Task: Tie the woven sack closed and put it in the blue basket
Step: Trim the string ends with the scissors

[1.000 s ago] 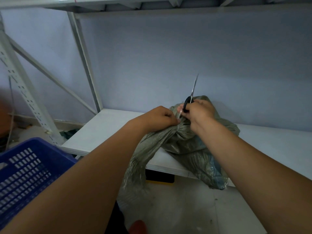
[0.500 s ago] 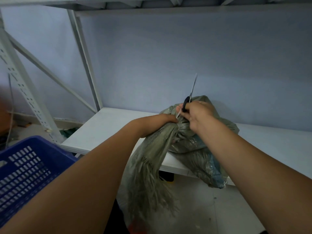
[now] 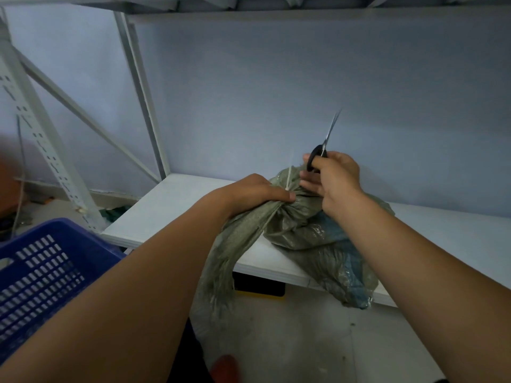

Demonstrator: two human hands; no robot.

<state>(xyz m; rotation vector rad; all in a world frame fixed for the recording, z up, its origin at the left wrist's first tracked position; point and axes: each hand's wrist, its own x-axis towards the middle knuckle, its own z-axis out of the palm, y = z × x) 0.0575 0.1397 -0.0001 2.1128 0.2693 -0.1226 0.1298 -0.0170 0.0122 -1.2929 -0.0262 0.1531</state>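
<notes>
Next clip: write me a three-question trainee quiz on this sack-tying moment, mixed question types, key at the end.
1. True or false: the sack already lies in the blue basket.
2. Which hand holds the scissors? A) left B) right
3. Fill in: the left hand has its grip on the sack's bunched ____.

Key: 1 false, it rests on the white shelf; 2 B, the right hand; 3 neck.

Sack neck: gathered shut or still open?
Gathered shut: the left hand pinches the sack neck, where a pale tie sticks up.
</notes>
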